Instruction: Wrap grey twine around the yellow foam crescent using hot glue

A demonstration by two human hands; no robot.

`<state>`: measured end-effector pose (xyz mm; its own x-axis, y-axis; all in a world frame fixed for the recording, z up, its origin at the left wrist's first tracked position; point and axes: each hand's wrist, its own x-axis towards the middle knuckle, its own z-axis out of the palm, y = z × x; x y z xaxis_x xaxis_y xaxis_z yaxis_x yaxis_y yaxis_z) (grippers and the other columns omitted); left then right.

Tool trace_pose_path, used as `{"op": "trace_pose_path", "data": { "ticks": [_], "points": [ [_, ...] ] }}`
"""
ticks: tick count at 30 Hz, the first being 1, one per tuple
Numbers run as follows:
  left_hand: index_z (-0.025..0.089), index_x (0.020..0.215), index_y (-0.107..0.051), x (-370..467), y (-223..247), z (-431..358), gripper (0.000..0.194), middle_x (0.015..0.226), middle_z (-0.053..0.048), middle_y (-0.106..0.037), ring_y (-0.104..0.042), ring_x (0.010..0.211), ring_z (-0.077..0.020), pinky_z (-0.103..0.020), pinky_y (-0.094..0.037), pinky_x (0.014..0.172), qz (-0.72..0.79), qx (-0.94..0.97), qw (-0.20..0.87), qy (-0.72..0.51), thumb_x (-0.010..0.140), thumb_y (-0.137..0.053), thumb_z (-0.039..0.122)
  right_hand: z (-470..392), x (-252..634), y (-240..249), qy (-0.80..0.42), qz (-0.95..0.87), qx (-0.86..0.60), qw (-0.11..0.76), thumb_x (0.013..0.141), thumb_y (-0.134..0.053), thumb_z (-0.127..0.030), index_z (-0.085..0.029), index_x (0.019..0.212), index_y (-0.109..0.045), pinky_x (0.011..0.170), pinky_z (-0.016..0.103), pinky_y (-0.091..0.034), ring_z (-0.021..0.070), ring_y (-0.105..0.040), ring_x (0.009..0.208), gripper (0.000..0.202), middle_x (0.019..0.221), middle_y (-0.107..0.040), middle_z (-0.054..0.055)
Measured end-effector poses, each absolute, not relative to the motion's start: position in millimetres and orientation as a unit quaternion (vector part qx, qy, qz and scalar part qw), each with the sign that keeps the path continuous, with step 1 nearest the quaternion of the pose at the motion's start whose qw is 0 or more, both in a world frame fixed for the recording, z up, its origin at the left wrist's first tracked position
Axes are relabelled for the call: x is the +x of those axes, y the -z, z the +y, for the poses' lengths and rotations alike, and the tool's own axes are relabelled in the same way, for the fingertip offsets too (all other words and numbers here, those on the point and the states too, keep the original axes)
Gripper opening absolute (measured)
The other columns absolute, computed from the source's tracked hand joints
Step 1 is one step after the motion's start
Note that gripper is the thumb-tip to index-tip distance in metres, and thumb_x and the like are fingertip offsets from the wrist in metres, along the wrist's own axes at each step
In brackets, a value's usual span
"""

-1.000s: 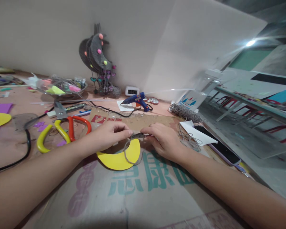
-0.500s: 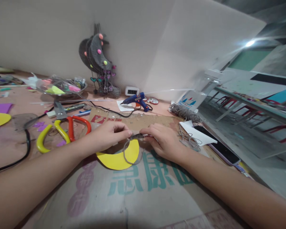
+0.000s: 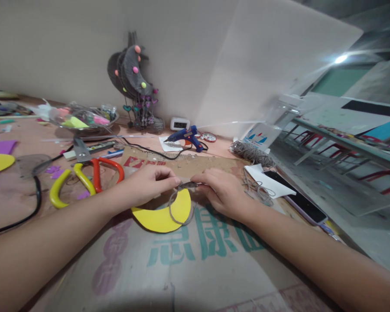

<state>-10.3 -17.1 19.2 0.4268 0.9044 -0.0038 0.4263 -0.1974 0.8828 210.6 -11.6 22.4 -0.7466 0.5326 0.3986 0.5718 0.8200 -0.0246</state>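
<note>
A yellow crescent cutout (image 3: 160,219) lies below my fingers, its upper tip reaching up between both hands. A narrow dark grey strip of yarn (image 3: 186,186) spans the fingertips at that tip; whether it is wound around the tip I cannot tell. From it a loose loop hangs over the crescent. My left hand (image 3: 152,184) is closed, thumb and forefinger pinching the strip's left end. My right hand (image 3: 221,193) is also closed, with fingertips pinched on its right end. Part of the crescent is hidden by the fingers.
Scissors with yellow and red handles (image 3: 99,175) lie left of my hands. A blue glue gun (image 3: 186,138) rests behind them near a small clock (image 3: 180,124). Grey yarn (image 3: 251,152), white paper (image 3: 268,182) and a phone (image 3: 299,199) are on the right. Grey crescent ornaments (image 3: 133,71) stand against the wall.
The yellow crescent and the hanging yarn loop have shifted very slightly to the right. Both hands stay almost still with the same pinch.
</note>
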Motion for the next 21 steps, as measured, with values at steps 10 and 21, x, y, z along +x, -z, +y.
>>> {"op": "trace_pose_path", "data": {
  "ticks": [10, 21],
  "points": [
    [0.015, 0.067, -0.055, -11.6, -18.1, -16.4, 0.032, 0.055, 0.001, -0.054, -0.049, 0.05, -0.0102, -0.019, -0.034, 0.045, 0.448, 0.736, 0.427, -0.274, 0.078, -0.047, 0.044, -11.8, 212.0, -20.8, 0.036, -0.934, -0.291, 0.206, 0.088, -0.042, -0.021, -0.015, 0.102, -0.054, 0.065, 0.027, -0.036, 0.0168, -0.05, 0.075, 0.019, 0.084, -0.059, 0.007],
    [0.015, 0.062, -0.051, -12.1, -16.0, -15.8, 0.032, 0.052, 0.002, -0.05, -0.043, 0.045, -0.0081, -0.018, -0.028, 0.041, 0.444, 0.739, 0.431, -0.265, 0.079, -0.047, 0.043, -14.3, 208.9, -25.0, 0.08, -0.94, -0.268, 0.195, 0.089, -0.039, -0.019, -0.016, 0.101, -0.055, 0.062, 0.027, -0.034, 0.0164, -0.047, 0.071, 0.02, 0.076, -0.056, 0.005]
  ]
}}
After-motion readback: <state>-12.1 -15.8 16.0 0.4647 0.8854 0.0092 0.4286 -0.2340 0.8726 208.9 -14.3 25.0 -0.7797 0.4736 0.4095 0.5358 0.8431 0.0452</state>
